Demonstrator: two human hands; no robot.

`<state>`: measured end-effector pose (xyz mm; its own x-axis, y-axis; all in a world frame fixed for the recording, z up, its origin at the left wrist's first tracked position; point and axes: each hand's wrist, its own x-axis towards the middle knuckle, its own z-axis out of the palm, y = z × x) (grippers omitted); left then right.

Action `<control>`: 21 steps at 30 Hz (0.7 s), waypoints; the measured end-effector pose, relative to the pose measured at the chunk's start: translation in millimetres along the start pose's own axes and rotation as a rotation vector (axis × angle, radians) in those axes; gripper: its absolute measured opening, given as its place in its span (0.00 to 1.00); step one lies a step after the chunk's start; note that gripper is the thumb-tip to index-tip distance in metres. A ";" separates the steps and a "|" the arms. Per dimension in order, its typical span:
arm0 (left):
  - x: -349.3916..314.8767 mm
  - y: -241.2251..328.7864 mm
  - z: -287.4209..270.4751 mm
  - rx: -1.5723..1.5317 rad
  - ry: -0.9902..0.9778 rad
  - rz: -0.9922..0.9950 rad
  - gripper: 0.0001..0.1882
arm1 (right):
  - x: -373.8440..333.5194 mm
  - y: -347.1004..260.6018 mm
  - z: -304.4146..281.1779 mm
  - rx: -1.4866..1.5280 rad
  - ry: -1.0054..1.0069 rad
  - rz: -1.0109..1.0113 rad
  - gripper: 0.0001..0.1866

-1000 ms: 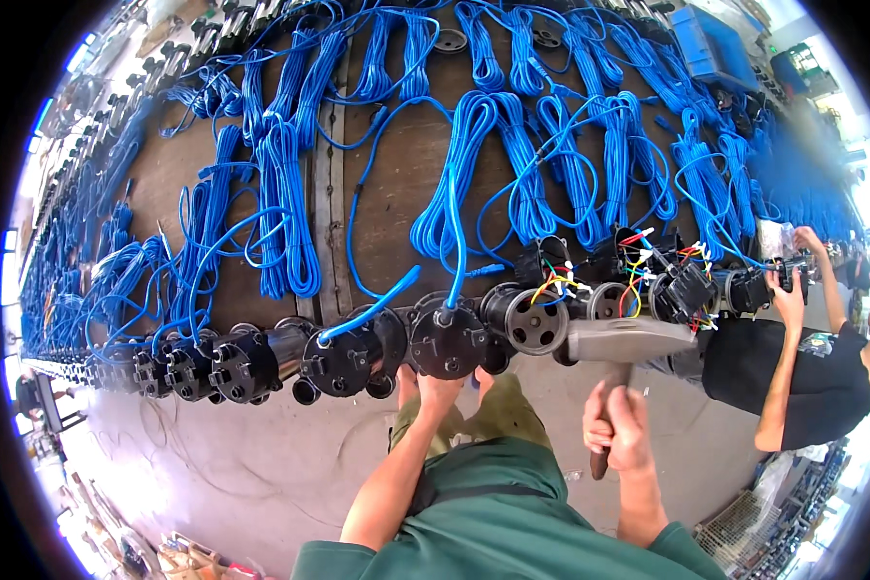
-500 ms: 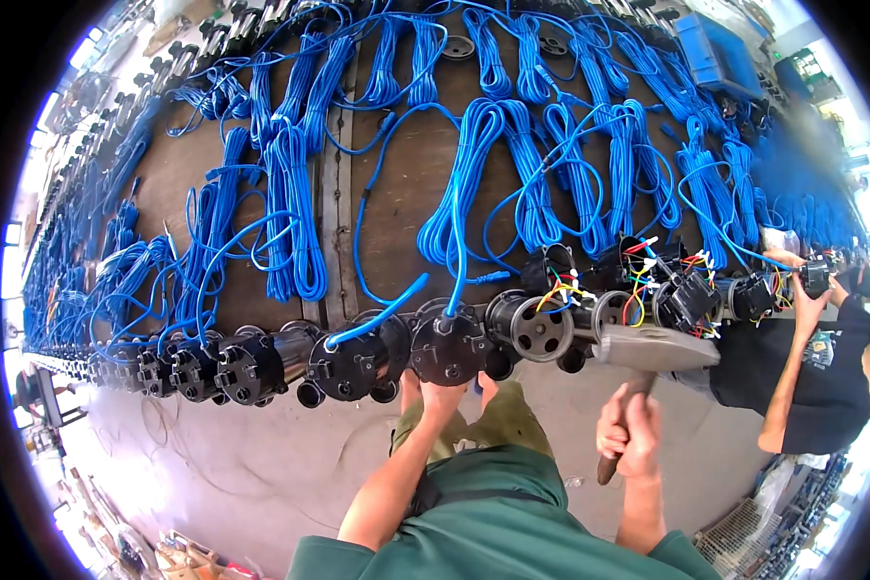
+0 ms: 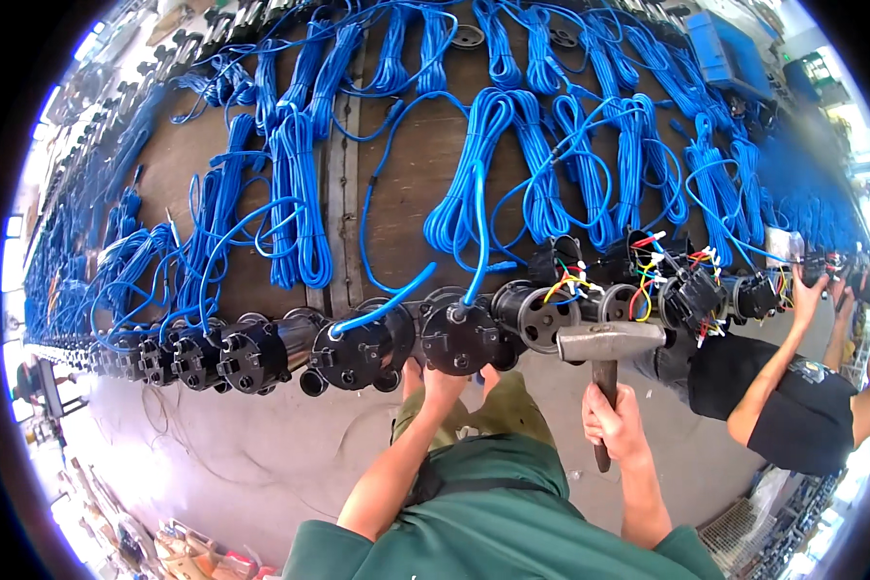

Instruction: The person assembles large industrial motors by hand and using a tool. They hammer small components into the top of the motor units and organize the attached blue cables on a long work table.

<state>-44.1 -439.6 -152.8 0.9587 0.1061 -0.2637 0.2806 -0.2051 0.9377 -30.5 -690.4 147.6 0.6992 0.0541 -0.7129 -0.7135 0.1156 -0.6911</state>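
Note:
A row of black cylindrical motor units lies along the near edge of a long wooden bench (image 3: 406, 174), each trailing a bundled blue cable. My left hand (image 3: 442, 385) reaches up under one black unit (image 3: 459, 338) and grips its underside. My right hand (image 3: 616, 425) is shut on the dark handle of a hammer (image 3: 609, 343), held upright with its grey steel head just below an open-ended unit (image 3: 532, 311) with coloured wires.
Blue cable bundles (image 3: 474, 193) cover the bench. To the right a person in a black shirt (image 3: 793, 416) handles units with coloured wires (image 3: 686, 290). More black units (image 3: 213, 358) extend left. A blue box (image 3: 730, 48) sits far right. Grey floor (image 3: 242, 454) lies below.
My right hand has shifted the hammer slightly right and lower, with its head now under the open-ended unit. My left hand stays on the black unit. The nearby person keeps reaching to the bench.

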 end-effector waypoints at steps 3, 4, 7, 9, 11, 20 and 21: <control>-3.3 33.0 -7.5 -0.222 -0.056 -0.065 0.27 | 0.7 12.7 0.0 -0.047 0.034 0.005 0.22; 0.4 47.4 -11.1 -0.106 -0.078 -0.078 0.28 | 2.7 16.0 0.7 -0.045 0.034 0.004 0.22; -9.6 53.8 -12.7 0.177 -0.058 -0.187 0.29 | 3.7 30.6 9.1 -0.029 0.037 0.047 0.22; -14.1 57.0 -3.7 0.105 -0.024 -0.204 0.28 | 3.1 38.2 11.1 0.001 0.013 0.067 0.21; -15.0 59.5 -0.9 0.068 -0.017 -0.203 0.27 | 4.3 37.6 14.3 -0.044 0.025 0.039 0.20; -11.0 74.7 -17.3 0.081 -0.042 -0.169 0.29 | 7.9 49.8 12.5 -0.235 0.047 0.001 0.23; -10.4 75.1 -17.4 0.088 -0.046 -0.172 0.29 | 7.8 51.1 13.5 -0.238 0.047 0.013 0.22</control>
<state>-33.7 -439.1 -75.7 0.8968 0.1028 -0.4303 0.4414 -0.2722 0.8550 -60.9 -670.7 108.3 0.6909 0.0072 -0.7230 -0.7170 -0.1222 -0.6863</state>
